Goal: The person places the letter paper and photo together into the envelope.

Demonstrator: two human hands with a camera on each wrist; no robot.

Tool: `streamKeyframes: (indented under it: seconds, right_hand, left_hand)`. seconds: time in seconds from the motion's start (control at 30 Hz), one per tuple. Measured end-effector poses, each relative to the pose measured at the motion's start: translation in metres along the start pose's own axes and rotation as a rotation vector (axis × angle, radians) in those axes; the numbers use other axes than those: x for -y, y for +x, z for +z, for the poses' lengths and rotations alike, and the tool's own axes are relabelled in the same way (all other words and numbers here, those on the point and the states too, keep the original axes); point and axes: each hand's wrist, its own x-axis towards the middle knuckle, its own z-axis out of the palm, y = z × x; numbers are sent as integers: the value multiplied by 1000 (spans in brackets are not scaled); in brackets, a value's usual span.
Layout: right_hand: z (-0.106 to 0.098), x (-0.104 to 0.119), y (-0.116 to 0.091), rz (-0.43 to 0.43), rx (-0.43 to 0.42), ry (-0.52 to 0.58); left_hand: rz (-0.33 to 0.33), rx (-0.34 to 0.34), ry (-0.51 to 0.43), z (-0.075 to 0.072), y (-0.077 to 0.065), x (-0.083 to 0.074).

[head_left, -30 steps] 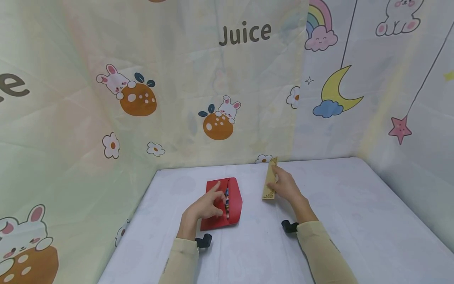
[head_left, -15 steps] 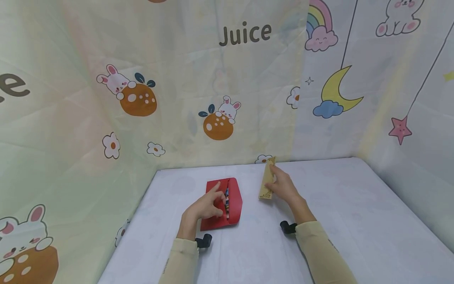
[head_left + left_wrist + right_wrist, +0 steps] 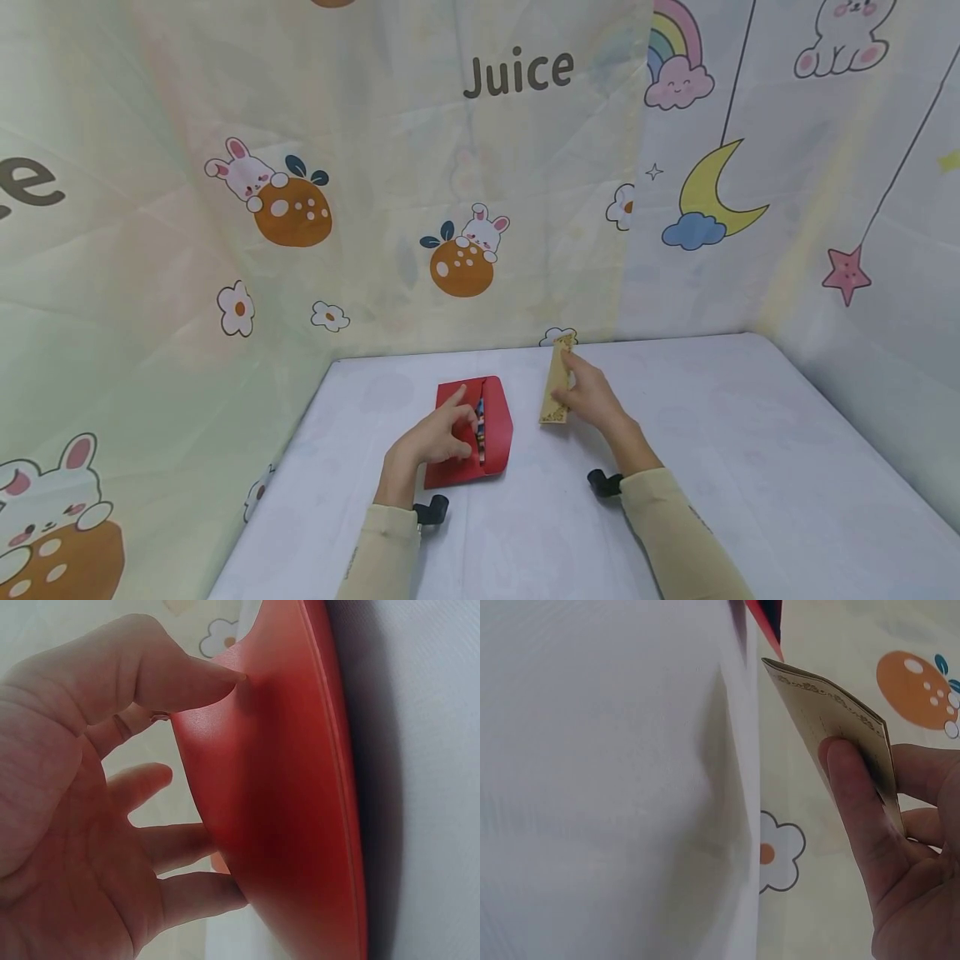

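A red envelope [image 3: 456,458] lies on the white table, its flap [image 3: 498,429] folded out to the right. Through its parted mouth shows a strip of colourful printed items [image 3: 481,429]. My left hand [image 3: 431,435] grips the envelope near that mouth; in the left wrist view the thumb [image 3: 191,682] presses the red panel while other fingers go behind its edge. To the right, my right hand [image 3: 596,392] pinches a folded beige card [image 3: 555,387] with an ornate border, held raised and apart from the envelope. The right wrist view shows the card [image 3: 821,712] between thumb and fingers.
The white-covered table [image 3: 720,442] extends right and forward of both hands. Patterned cloth walls [image 3: 525,167] stand at the table's back and sides. A black wrist camera [image 3: 604,483] sits by each sleeve cuff.
My right hand has moved slightly left with the folded card, closer to the envelope. The left hand and the envelope have stayed in place.
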Motion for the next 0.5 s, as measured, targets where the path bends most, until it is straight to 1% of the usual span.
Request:
streamKeyframes:
  seconds: [0.37,0.5]
  right_hand:
    - [6,7,-3,29,36,33]
    - [8,9,-3,12,43,45]
  left_hand:
    - [-1,3,-13,-1,-1,-1]
    - [-3,4,-11,-1,0,-1]
